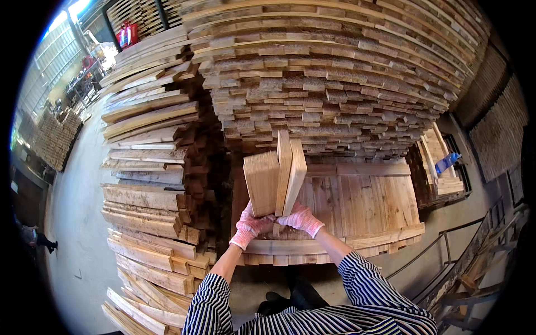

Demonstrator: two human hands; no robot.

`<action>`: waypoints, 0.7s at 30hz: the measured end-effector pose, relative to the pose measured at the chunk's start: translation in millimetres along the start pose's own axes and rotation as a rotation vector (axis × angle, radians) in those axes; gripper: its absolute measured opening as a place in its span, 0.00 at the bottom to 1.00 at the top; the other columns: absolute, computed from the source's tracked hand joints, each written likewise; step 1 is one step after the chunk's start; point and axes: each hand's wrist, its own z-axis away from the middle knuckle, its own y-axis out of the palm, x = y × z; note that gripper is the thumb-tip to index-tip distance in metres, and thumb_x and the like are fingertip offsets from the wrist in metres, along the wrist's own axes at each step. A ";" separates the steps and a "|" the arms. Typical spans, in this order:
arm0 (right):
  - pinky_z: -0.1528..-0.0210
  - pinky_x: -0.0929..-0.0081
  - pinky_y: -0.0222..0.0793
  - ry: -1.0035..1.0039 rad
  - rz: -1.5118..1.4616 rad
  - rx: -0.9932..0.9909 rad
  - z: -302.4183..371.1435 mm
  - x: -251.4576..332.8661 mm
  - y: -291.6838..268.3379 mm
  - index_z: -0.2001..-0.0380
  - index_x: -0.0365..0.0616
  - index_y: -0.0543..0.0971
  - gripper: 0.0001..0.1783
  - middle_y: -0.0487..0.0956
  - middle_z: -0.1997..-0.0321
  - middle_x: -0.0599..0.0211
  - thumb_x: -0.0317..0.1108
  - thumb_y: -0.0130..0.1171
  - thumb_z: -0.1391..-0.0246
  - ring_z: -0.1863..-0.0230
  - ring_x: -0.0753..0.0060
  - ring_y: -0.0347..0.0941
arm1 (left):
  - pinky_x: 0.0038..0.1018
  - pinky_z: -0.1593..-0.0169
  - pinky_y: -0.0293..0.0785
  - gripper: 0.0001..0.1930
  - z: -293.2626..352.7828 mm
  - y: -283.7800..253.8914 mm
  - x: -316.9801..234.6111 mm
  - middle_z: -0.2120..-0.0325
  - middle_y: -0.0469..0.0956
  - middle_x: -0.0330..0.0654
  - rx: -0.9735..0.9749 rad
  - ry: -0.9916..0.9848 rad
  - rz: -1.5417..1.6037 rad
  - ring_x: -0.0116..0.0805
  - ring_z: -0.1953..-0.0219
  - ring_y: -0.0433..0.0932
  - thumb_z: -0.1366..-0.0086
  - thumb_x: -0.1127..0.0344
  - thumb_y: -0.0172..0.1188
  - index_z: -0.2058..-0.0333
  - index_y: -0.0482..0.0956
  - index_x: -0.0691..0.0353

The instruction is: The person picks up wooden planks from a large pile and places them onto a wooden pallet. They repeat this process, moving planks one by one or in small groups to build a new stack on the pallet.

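Boards (pixel 261 181) at mid-frame point lengthwise up the frame, lower ends grasped equally close by your left hand (pixel 250 225) and right hand (pixel 302 219).

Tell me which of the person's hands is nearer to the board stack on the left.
Left. The left hand is to the right of the board stack; the right hand is farther right, past the left one.

Left hand (pixel 250 228) and right hand (pixel 301 219): fingertips mostly lost around lower ends of held boards (pixel 261 181). Tall wood stack (pixel 346 72) cut off above, striped shirt (pixel 340 320) below. Dark shape (pixel 43 240) far left, perhaps person, too dim to tell. Red items (pixel 128 35) across room, too small for me to name.
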 end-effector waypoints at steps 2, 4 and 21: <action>0.30 0.66 0.65 -0.116 0.028 0.049 -11.3 -0.9 -11.5 0.29 0.43 0.55 0.64 0.70 0.32 0.50 0.63 0.77 0.60 0.31 0.51 0.67 | 0.34 0.40 0.77 0.40 -3.2 -0.4 -1.7 0.41 0.75 0.40 -0.022 0.144 -0.218 0.34 0.43 0.75 0.41 0.69 0.75 0.34 0.63 0.58; 0.31 0.62 0.67 0.081 -0.271 0.032 3.2 5.2 -19.5 0.28 0.42 0.55 0.66 0.70 0.32 0.50 0.66 0.76 0.61 0.32 0.52 0.68 | 0.36 0.42 0.77 0.43 3.6 19.2 -5.6 0.44 0.76 0.42 -0.106 0.256 -0.173 0.35 0.46 0.76 0.44 0.67 0.78 0.34 0.60 0.60; 0.37 0.54 0.69 0.764 0.221 -0.443 81.2 -172.7 -10.9 0.24 0.53 0.52 0.62 0.69 0.33 0.40 0.55 0.77 0.56 0.37 0.38 0.70 | 0.41 0.37 0.73 0.64 -54.6 -33.5 69.3 0.36 0.68 0.63 -0.513 -0.232 -1.358 0.58 0.37 0.71 0.51 0.41 0.77 0.27 0.48 0.64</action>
